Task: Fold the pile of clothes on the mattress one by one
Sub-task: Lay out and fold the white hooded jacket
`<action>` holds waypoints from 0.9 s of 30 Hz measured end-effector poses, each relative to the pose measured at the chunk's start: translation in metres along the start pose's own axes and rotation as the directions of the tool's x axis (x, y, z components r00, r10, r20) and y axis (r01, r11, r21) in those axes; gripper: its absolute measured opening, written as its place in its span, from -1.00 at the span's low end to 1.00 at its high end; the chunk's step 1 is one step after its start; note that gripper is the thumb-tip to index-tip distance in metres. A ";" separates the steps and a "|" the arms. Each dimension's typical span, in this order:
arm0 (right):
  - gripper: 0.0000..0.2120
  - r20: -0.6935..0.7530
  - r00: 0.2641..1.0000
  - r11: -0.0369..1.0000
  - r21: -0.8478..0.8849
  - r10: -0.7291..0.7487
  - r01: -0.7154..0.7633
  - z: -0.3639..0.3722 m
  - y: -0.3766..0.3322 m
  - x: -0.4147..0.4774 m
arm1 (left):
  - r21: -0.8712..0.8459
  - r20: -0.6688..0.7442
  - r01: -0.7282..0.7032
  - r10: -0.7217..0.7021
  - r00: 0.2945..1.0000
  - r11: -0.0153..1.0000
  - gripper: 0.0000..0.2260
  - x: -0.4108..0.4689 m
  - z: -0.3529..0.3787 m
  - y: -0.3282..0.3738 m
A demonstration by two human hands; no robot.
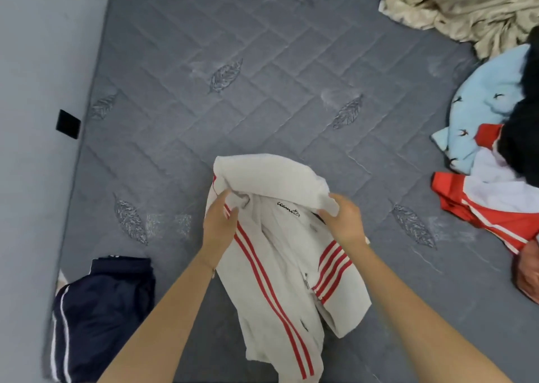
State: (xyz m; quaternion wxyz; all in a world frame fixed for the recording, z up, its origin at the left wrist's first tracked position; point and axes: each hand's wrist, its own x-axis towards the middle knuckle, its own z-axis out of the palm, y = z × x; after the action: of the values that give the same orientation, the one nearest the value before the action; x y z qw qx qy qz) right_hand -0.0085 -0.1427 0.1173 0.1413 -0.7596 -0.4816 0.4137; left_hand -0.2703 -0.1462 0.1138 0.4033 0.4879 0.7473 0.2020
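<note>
left hand (220, 219) and right hand (341, 217) each pinched the white jacket (280, 254) at its collar; its length hung below both grips, toward the person.

The mattress (291, 61) has a matt grey quilted cloth cover stitched with feather motifs, the white jacket (277, 236) looks like soft matt knit cloth with red woven stripes, the navy garment (99, 304) seems smooth and faintly glossy, and the beige sheet (466, 6) is crumpled.
</note>
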 end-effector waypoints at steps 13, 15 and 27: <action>-0.14 -0.045 0.991 0.992 0.008 0.125 -0.124 0.078 0.057 0.064 | 0.143 -0.137 -0.105 0.125 0.983 0.984 -0.57 0.079 0.066 -0.050; -0.25 -0.066 0.987 0.986 0.084 0.149 -0.143 0.078 0.055 0.072 | 0.084 -0.174 0.011 0.004 0.985 0.996 -0.52 0.091 0.067 -0.045; -0.75 -0.224 0.973 0.712 0.691 0.048 0.124 0.028 -0.057 0.143 | -0.421 -0.361 -0.163 -0.001 0.932 0.892 -0.91 0.159 0.016 0.028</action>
State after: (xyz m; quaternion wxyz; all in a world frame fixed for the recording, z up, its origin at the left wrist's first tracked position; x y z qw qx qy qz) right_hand -0.0376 0.0017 0.0648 0.4809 -0.6809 -0.2849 0.4733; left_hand -0.2734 0.0066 0.0598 0.3548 0.3699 0.7199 0.4680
